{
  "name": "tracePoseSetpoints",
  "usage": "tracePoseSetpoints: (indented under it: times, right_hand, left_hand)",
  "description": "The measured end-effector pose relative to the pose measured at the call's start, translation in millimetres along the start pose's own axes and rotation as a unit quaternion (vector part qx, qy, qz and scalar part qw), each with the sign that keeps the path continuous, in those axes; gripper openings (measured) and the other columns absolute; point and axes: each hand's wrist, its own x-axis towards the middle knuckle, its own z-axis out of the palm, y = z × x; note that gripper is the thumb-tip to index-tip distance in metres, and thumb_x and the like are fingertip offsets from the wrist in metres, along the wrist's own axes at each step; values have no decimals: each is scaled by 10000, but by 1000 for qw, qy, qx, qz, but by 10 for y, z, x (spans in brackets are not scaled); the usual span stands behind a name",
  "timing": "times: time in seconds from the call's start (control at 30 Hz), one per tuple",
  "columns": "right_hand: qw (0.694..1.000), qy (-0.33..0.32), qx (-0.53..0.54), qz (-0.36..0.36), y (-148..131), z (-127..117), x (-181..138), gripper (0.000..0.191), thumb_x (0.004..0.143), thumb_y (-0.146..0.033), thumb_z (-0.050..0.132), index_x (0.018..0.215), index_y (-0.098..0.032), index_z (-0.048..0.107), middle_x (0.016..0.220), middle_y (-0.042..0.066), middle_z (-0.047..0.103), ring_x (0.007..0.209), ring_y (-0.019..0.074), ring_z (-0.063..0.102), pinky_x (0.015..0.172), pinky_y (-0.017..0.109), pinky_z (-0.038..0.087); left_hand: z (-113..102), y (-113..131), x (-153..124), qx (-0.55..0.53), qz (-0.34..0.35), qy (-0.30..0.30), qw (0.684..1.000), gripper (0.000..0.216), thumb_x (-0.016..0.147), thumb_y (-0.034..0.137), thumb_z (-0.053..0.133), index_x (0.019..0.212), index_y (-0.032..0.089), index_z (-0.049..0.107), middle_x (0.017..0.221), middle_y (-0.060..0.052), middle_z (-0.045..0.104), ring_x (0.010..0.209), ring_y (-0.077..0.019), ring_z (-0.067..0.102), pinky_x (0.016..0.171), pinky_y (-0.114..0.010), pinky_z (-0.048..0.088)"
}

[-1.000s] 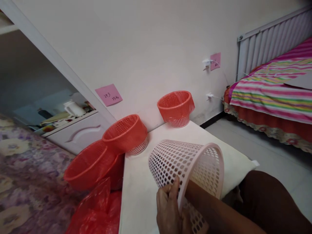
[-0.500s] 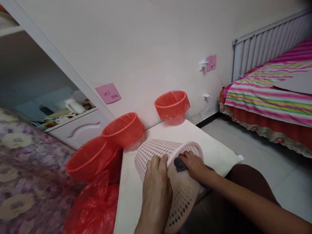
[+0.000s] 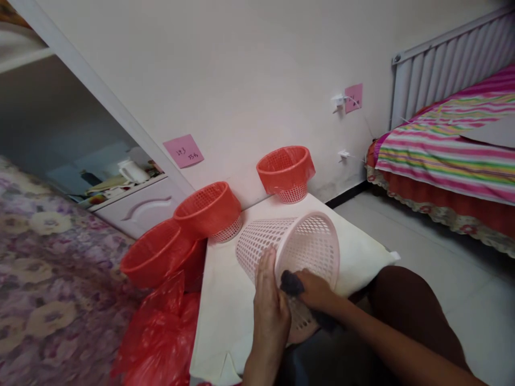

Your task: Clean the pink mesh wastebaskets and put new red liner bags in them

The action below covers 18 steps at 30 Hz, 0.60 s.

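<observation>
A pale pink plastic wastebasket (image 3: 263, 236) with a perforated wall lies tipped on its side, its round mouth turned toward me and to the right. My left hand (image 3: 270, 300) holds it, fingers together against the outer wall by the rim. At the lower part of the mouth, my right hand (image 3: 316, 289) is closed on a dark grey cloth (image 3: 292, 283), pressed near the inner side of the rim. Part of the cloth hangs below that hand. My forearms hide some of the basket's lower side.
The basket rests on a white-covered table (image 3: 225, 316). Red-lined baskets stand at its back, one on the right (image 3: 285, 166) and one on the left (image 3: 209, 209), beside another red-lined basket (image 3: 151, 254). Red plastic bags (image 3: 161, 338) lie left; a bed (image 3: 450, 155) stands right.
The basket has turned so its mouth faces me more. My right hand and the cloth have moved down along the rim. My left hand has shifted slightly right, its fingers now straighter.
</observation>
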Motion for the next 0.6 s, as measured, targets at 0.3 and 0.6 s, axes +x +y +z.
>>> tracePoseSetpoints:
  times: [0.3,0.6]
  right_hand:
    - [983,-33,128,-126,-339,8,-186,345,791,-155,553,1132,-183,598,1022,28,701,908,189,641,801,267,507]
    - [980,102,-170,-26,265,-801,83,558,849,19,340,1349,-138,532,1323,210,489,1201,340,418,992,491,394]
  left_hand:
    - [60,-8,1,-19,-6,8,1000,990,670,-99,371,1550,325,206,1592,-46,360,1478,-225,304,1224,-493,244]
    - [-131,77,85,0,5,-19,1000,1001,644,-115,333,1539,325,239,1559,-42,415,1459,-201,343,1216,-485,266]
